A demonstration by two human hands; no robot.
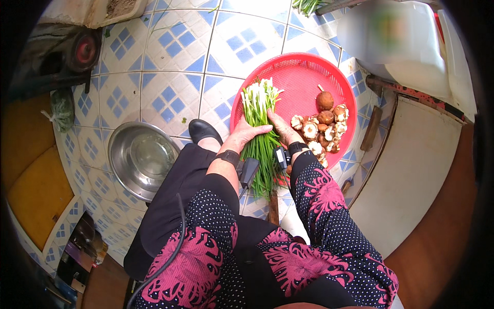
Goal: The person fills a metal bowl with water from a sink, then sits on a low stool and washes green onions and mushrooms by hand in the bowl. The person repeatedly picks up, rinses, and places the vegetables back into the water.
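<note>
My left hand [247,133] and my right hand [283,127] grip a thick bundle of green chives [259,143] between them, one hand on each side. The white stem ends point away from me and the leafy ends hang towards my lap. The bundle lies over the left part of a round red plastic basket [297,73] on the tiled floor. Brown shiitake mushrooms [325,117] are heaped in the basket's right side, close by my right hand. The fingertips on the bundle's far side are partly hidden.
A steel basin [119,170] holding clear liquid stands at the left, near my black shoe [203,130]. A tied plastic bag [63,110] lies further left. Wood pieces [371,128] and a pale board [413,162] are at the right. More greens [307,5] lie at the top.
</note>
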